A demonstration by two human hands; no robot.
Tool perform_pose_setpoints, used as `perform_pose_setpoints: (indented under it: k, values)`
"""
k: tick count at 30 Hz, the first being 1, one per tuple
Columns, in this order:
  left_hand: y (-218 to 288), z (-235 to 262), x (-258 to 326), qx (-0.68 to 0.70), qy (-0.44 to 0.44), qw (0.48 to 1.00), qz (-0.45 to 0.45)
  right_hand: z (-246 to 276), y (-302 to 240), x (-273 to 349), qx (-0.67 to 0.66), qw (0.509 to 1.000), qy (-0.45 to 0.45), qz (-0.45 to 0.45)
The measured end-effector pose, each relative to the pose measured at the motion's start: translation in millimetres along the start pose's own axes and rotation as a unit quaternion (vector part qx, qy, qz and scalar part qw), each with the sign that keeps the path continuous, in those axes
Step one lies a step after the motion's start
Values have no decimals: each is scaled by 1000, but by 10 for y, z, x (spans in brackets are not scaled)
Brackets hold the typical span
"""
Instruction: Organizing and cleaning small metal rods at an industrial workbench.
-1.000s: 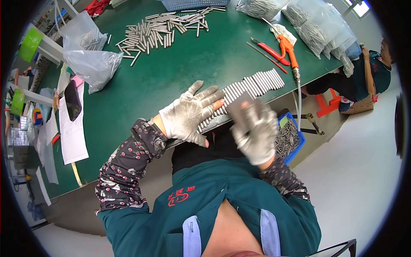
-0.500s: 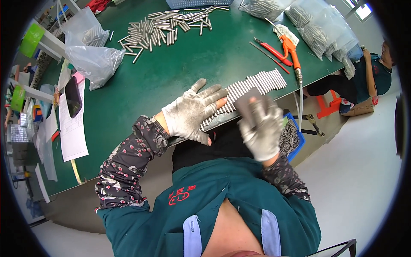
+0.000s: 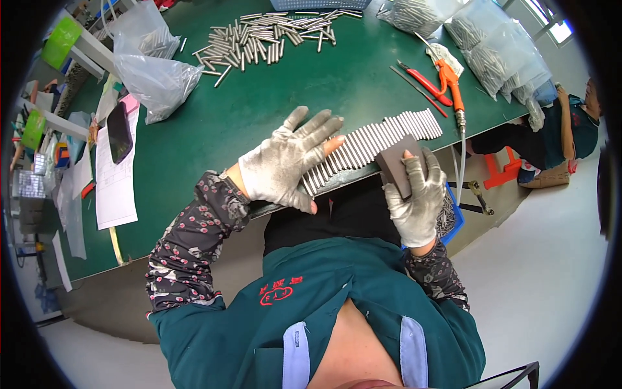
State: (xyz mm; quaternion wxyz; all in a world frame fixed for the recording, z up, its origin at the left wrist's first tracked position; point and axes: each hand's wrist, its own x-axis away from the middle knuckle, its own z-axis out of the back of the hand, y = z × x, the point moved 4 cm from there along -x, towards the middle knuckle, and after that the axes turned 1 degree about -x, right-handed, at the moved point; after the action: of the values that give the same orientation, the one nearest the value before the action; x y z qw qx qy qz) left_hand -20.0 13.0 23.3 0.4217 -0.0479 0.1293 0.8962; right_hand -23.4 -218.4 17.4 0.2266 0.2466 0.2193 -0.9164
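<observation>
Left hand: in a pale, smudged glove with bare thumb and index tips, spread flat with fingers apart over the left end of the pin row
Right hand: gloved likewise, gripping the grey-brown block, fingers laid over it
Grey-brown block: in the right hand, at the near side of the pin row; whether it touches the pins I cannot tell
Pin row: slim metal pins side by side along the near edge of the green counter, stepped toward the right
Loose pins: heaped at the far side, before a blue basket
Air gun: orange, right of the row, beside a red-handled tool
Clear bags: filled with pins, far right; writing on them cannot be made out
Shirt emblem: red stitching on dark green, a line of characters above a cloud-like outline holding more marks
Paper sheet: faint ruled lines, print too small to read; dark phone lying on its upper part
</observation>
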Motion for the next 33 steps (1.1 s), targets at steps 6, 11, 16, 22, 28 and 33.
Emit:
perform_pose_setpoints:
  k: [6, 11, 16, 22, 28, 33]
  values:
    - [153, -129, 230, -37, -51, 990, 130, -25, 18, 8, -14, 1000, -13, -15]
    - [158, -192, 146, -52, -2, 987, 152, -23, -2, 22, -30, 999, -22, -18]
    - [125, -266, 158, -46, 5, 987, 156, -23, -7, 50, -27, 999, -20, -12]
    - [116, -95, 125, -26, -11, 995, 97, -75, -354, 116, -91, 990, -44, 103]
    - [86, -137, 103, -1, -72, 994, 78, -138, -241, -86, 11, 997, -75, 16]
    - [81, -141, 81, -16, -64, 995, 69, -237, -496, 76, -91, 976, -140, 142]
